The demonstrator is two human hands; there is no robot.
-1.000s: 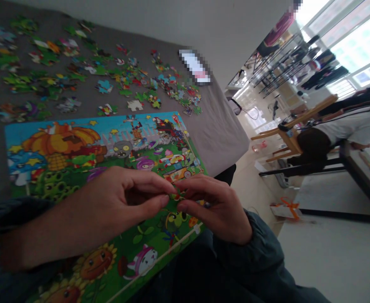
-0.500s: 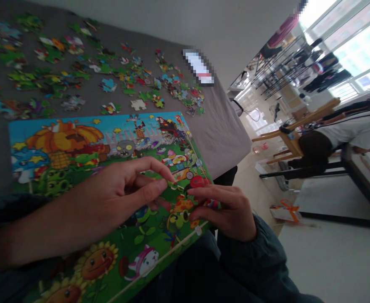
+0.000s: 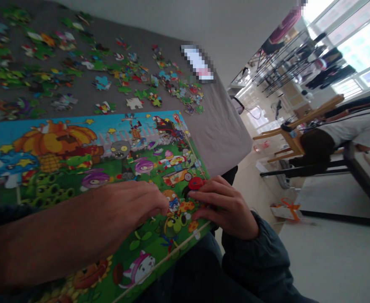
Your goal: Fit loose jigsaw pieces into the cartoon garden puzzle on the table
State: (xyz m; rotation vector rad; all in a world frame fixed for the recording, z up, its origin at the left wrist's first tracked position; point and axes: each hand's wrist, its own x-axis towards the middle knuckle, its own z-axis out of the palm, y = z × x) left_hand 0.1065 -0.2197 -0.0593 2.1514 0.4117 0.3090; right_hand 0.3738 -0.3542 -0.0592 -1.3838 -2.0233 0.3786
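Note:
A cartoon jigsaw puzzle board (image 3: 141,248) lies tilted in front of me, with a mostly joined picture of sunflowers, zombies and a pumpkin. My left hand (image 3: 137,206) is closed over its lower middle, fingers curled down near an orange figure. Whatever its fingertips hold is hidden beneath the hand. At the board's right edge, my right hand (image 3: 227,206) rests with thumb and fingers apart, touching the picture beside a red round shape. Beyond the board, many loose puzzle pieces (image 3: 101,83) are scattered on grey cloth.
A phone with a lit screen (image 3: 197,63) lies on the grey cloth (image 3: 223,134) near the wall. To the right, past the cloth's edge, are a wooden chair (image 3: 294,136) with a seated person, a dark-framed table (image 3: 323,168) and a drying rack (image 3: 286,63).
My left hand has turned palm-down and lowered onto the board from a raised pinch. My right hand stays at the board's edge. The view has shifted slightly.

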